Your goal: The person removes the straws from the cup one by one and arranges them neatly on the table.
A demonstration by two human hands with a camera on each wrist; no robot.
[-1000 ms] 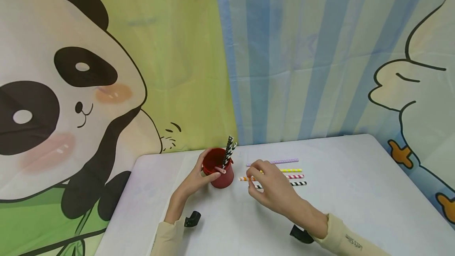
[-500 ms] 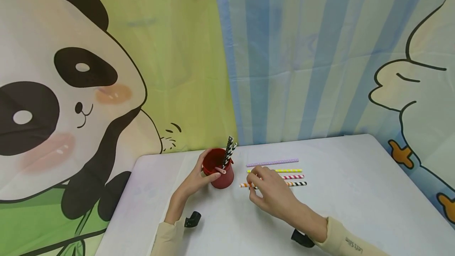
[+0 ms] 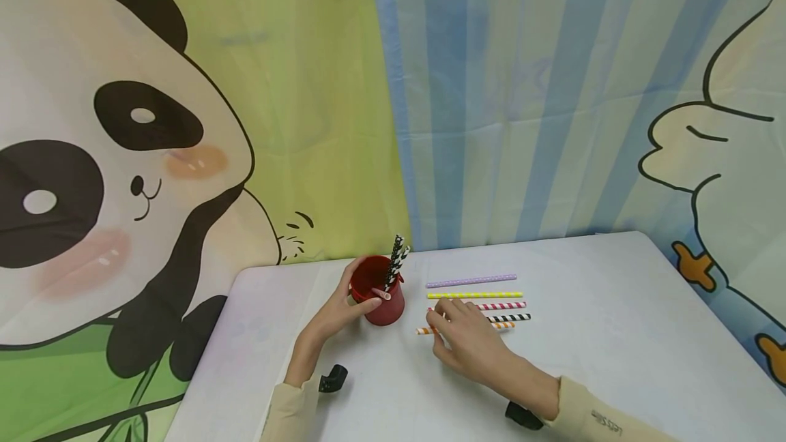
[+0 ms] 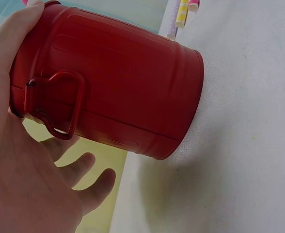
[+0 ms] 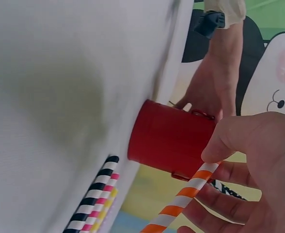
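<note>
A red metal bucket (image 3: 385, 312) with small side handles stands near the table's back edge. My left hand (image 3: 336, 316) grips it near the rim from the left, thumb in front. Two black-and-white straws (image 3: 395, 264) and a pink striped straw (image 3: 381, 293) lean inside it. My right hand (image 3: 469, 341) pinches an orange-and-white striped paper straw (image 5: 181, 200) between thumb and fingers. Just behind that straw lies a black-and-white striped straw (image 3: 520, 317), then a red-and-white straw (image 3: 514, 305), a yellow one (image 3: 475, 295) and a purple one (image 3: 471, 282). My right hand hides parts of the nearer straws.
A white cloth covers the table (image 3: 393, 394). Behind it hangs a curtain (image 3: 491, 87) printed with a panda and blue stripes. Dark wrist-mounted pieces (image 3: 333, 378) show below both hands.
My right hand has drawn the orange-and-white straw toward me, past the red and black striped ones, to the near side of the row. The left hand and bucket have stayed still.
</note>
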